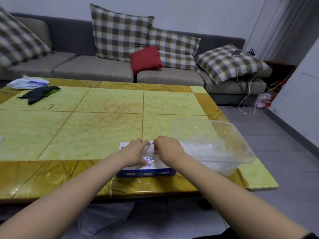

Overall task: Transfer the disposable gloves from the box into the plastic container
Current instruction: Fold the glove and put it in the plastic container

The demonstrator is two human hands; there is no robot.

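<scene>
A white and blue glove box (pixel 146 171) lies flat near the table's front edge. My left hand (pixel 136 151) rests on top of the box, fingers spread over a thin clear glove (pixel 149 151) at the opening. My right hand (pixel 168 148) pinches that same glove with curled fingers, just right of the left hand. To the right of the box stands a clear plastic container (pixel 245 152), tilted over the table's right corner, with a pile of clear gloves (pixel 205 150) inside it.
The yellow-green tiled table (pixel 96 128) holds a dark cloth (pixel 38 94) and a white plastic packet (pixel 28 83) at the far left. A grey sofa (pixel 96 68) with checked cushions stands behind. Cables trail on the floor at the right.
</scene>
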